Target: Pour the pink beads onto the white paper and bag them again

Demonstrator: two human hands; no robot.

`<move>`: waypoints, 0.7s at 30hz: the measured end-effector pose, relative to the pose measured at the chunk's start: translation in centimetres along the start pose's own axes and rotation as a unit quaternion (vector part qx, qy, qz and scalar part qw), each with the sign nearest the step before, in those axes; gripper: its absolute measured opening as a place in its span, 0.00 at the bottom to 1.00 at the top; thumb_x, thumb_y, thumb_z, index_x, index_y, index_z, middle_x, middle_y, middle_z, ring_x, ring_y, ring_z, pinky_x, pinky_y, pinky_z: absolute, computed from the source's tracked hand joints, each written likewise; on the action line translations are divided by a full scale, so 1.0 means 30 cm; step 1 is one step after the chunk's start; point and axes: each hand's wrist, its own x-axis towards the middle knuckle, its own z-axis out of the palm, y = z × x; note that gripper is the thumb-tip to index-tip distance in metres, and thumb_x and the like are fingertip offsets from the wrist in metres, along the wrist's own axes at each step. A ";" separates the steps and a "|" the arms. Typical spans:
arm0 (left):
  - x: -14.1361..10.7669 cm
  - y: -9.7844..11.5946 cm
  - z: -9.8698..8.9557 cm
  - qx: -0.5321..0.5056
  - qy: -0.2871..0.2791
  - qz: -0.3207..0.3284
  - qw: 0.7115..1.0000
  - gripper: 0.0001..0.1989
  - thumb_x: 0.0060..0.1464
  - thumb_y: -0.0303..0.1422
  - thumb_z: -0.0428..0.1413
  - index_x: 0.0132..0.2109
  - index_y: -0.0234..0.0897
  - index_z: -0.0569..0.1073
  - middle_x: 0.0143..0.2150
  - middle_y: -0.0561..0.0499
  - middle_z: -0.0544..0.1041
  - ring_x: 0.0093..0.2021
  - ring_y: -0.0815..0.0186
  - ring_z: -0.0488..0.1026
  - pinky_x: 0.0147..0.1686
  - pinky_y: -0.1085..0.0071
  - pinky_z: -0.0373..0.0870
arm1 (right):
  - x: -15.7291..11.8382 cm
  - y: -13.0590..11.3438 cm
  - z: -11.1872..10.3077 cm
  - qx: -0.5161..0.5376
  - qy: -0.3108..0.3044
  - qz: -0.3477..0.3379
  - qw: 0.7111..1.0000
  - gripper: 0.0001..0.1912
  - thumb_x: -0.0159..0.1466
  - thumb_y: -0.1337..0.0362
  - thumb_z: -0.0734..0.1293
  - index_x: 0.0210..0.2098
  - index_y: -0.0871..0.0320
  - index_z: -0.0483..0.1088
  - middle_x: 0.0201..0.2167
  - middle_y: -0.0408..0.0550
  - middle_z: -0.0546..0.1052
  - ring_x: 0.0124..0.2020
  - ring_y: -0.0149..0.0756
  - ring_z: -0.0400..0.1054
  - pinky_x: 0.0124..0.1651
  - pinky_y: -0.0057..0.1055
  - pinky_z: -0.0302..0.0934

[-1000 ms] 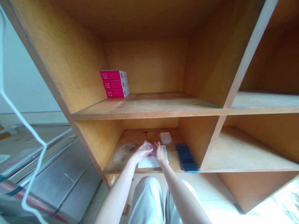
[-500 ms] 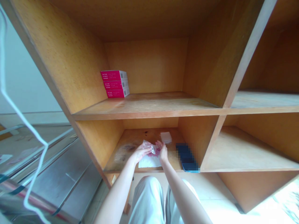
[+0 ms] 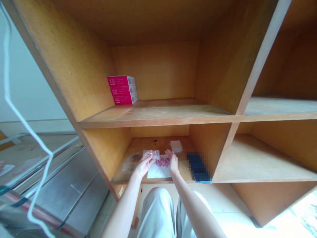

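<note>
On the lower shelf, a white sheet (image 3: 158, 172) lies near the front edge with a cluster of small dark-pink beads (image 3: 162, 162) on it. My left hand (image 3: 145, 164), left of the beads, pinches a small clear plastic bag (image 3: 155, 153); whether anything is inside the bag I cannot make out. At the right edge of the sheet, my right hand (image 3: 173, 161) stands on its side by the beads, its fingers stretched out with nothing seen in them. Just behind the right hand sits a small stack of whitish squares (image 3: 176, 146).
A dark phone-like object (image 3: 199, 167), partly pixelated, lies at the right of the lower shelf. Several pink boxes (image 3: 123, 90) are stacked on the upper shelf (image 3: 158, 123). A wooden divider (image 3: 226, 150) bounds the right side. A white cable (image 3: 37, 137) hangs at the left.
My left hand has moved left with the plastic bag, away from over the beads, which now show more fully. My right hand has stayed almost in place.
</note>
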 end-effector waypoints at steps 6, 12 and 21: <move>-0.019 -0.006 0.022 -0.010 0.003 0.021 1.000 0.19 0.49 0.21 0.54 0.49 0.37 0.64 0.51 0.45 0.69 0.53 0.64 0.66 0.53 0.69 0.61 | -0.038 -0.039 0.023 -0.040 -0.009 -0.115 0.992 0.17 0.58 0.56 0.57 0.39 0.60 0.70 0.41 0.52 0.74 0.45 0.39 0.65 0.49 0.33 0.56; -0.029 0.003 0.067 -0.022 -0.025 0.047 0.998 0.22 0.49 0.20 0.52 0.51 0.39 0.64 0.57 0.46 0.63 0.57 0.63 0.59 0.57 0.68 0.56 | -0.066 -0.092 0.042 -0.030 -0.026 -0.138 0.990 0.15 0.59 0.55 0.58 0.36 0.58 0.69 0.34 0.49 0.74 0.38 0.37 0.66 0.43 0.31 0.58; -0.040 0.002 0.106 -0.035 -0.050 0.057 0.996 0.26 0.48 0.20 0.52 0.55 0.42 0.61 0.60 0.48 0.58 0.59 0.64 0.56 0.59 0.67 0.52 | -0.081 -0.130 0.072 0.081 -0.032 -0.048 0.995 0.14 0.54 0.54 0.63 0.31 0.60 0.68 0.26 0.46 0.72 0.21 0.29 0.63 0.23 0.25 0.56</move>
